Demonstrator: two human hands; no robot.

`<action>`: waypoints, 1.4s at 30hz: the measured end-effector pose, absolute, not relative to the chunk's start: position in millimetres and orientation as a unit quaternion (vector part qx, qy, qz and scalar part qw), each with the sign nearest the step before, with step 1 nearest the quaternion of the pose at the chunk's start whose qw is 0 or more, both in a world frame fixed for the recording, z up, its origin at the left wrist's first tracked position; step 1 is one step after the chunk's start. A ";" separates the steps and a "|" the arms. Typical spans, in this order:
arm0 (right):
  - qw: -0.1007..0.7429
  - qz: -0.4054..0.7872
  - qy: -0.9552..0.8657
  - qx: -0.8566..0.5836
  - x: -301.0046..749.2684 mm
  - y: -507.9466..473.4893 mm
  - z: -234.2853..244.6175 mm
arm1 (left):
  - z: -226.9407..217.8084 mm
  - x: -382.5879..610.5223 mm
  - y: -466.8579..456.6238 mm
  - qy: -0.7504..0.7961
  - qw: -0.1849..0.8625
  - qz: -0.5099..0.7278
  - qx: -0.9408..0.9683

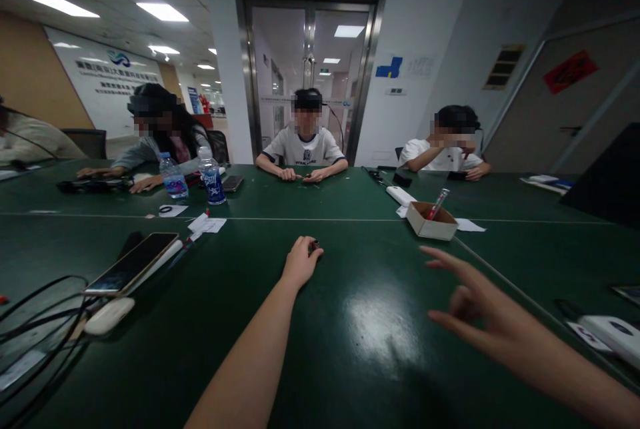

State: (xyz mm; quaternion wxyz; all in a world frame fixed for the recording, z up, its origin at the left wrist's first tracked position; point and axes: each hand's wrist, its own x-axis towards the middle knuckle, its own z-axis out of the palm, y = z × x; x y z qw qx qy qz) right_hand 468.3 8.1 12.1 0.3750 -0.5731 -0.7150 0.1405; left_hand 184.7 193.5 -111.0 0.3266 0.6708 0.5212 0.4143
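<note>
Ahead of me, near the middle of the green table [345, 282], my left hand [301, 259] is closed around a small dark object [313, 246]. Fingers cover most of that object, so its kind cannot be made out. Over the right part of the table, my right hand [465, 299] hangs with thumb and index finger apart and the other fingers partly curled; nothing is in it. Beyond the right hand stands a small open cardboard box [431, 224] with a red-and-clear stick-like item [438, 204] leaning out of it.
Left of me lie a phone [135, 264], a white earbud-like case [110, 316] and black cables [47, 336]. Two bottles [212, 179] stand farther back. A white power bank-like block [401, 196] sits behind the box. Several people [303, 149] sit across the table.
</note>
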 end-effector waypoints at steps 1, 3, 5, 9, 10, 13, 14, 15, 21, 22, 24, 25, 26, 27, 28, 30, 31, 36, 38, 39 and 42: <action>0.339 0.237 -0.723 -0.553 454.9 28.5 7.5 | -110.2 184.7 193.4 0.517 0.328 0.416 0.673; 0.329 0.358 -0.700 -0.524 428.4 72.4 -9.5 | -109.2 185.1 194.3 0.508 0.328 0.434 0.668; 0.339 0.430 -0.664 -0.509 404.3 115.9 -32.8 | -109.9 185.7 197.5 0.499 0.329 0.470 0.650; 0.385 0.564 -0.554 -0.477 360.7 184.0 -72.5 | -116.0 186.1 209.2 0.482 0.336 0.549 0.595; 0.399 0.591 -0.522 -0.468 350.7 195.2 -78.3 | -117.5 186.0 212.2 0.478 0.340 0.564 0.581; 0.457 0.639 -0.466 -0.408 327.5 214.4 -89.8 | -119.5 185.6 218.0 0.469 0.365 0.591 0.546; 0.477 0.641 -0.461 -0.387 323.3 216.8 -93.1 | -119.4 185.6 218.7 0.465 0.374 0.594 0.539; 0.495 0.640 -0.458 -0.368 321.1 218.0 -96.5 | -119.1 185.8 219.0 0.462 0.383 0.594 0.536; 0.542 0.636 -0.444 -0.324 330.4 218.5 -115.8 | -117.6 187.6 221.6 0.412 0.457 0.569 0.546; 0.553 0.629 -0.440 -0.324 331.8 219.4 -117.4 | -117.2 187.6 223.4 0.408 0.477 0.563 0.538; 0.576 0.614 -0.431 -0.327 332.9 221.2 -118.8 | -115.7 186.8 227.6 0.412 0.517 0.546 0.515; 0.583 0.608 -0.428 -0.328 332.8 221.8 -118.9 | -114.8 185.8 229.3 0.415 0.532 0.537 0.507; 0.587 0.605 -0.427 -0.329 332.4 222.2 -118.6 | -114.0 184.6 230.4 0.418 0.541 0.530 0.501; 0.586 0.604 -0.428 -0.329 331.9 222.2 -118.2 | -113.4 183.0 230.8 0.421 0.543 0.528 0.499; 0.583 0.606 -0.430 -0.330 331.5 222.0 -117.6 | -113.0 181.2 230.4 0.424 0.539 0.528 0.501; 0.575 0.609 -0.431 -0.336 331.1 220.8 -116.5 | -113.2 177.2 228.2 0.426 0.512 0.532 0.523; 0.571 0.610 -0.432 -0.339 331.1 220.2 -116.0 | -113.7 175.2 226.8 0.425 0.494 0.533 0.540; 0.572 0.613 -0.422 -0.345 332.5 217.5 -114.6 | -115.9 169.1 223.7 0.429 0.440 0.539 0.576; 0.575 0.614 -0.411 -0.350 332.9 216.8 -114.3 | -116.2 168.7 224.3 0.433 0.443 0.547 0.564; 0.577 0.615 -0.408 -0.350 333.0 216.5 -114.3 | -116.4 168.7 224.7 0.433 0.445 0.550 0.559; 0.591 0.614 -0.403 -0.333 332.9 216.1 -115.0 | -117.7 168.8 226.1 0.425 0.449 0.558 0.553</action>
